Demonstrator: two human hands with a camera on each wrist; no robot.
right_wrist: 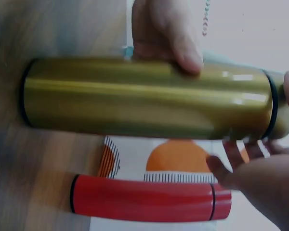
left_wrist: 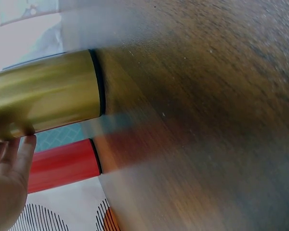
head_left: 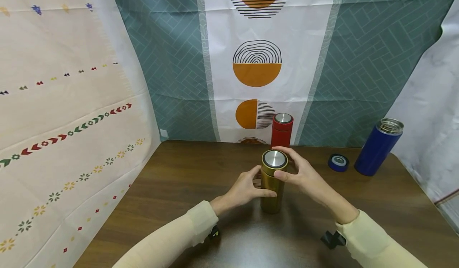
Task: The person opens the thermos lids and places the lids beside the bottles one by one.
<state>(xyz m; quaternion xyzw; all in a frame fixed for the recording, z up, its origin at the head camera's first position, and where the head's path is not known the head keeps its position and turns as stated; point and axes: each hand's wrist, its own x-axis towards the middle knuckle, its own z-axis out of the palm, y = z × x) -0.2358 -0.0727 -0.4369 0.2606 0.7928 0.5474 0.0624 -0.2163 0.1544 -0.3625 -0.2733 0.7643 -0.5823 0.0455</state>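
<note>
Our left hand [head_left: 244, 187] grips the gold flask [head_left: 272, 183], upright on the worktop [head_left: 172, 172]; our right hand [head_left: 303, 175] pinches its lid [head_left: 275, 159]. We seem to be working the lid, which probably calls for a steadied twist next.

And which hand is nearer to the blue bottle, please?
The right hand, which holds the gold flask from the side facing the blue bottle; the left hand holds the flask's farther side.

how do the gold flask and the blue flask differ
The gold flask has its cap on; the blue flask is open, showing a steel mouth.
The gold flask is near the table's middle, the blue flask toward its far right corner.
One is gold, the other blue. Both are cylindrical.
</note>
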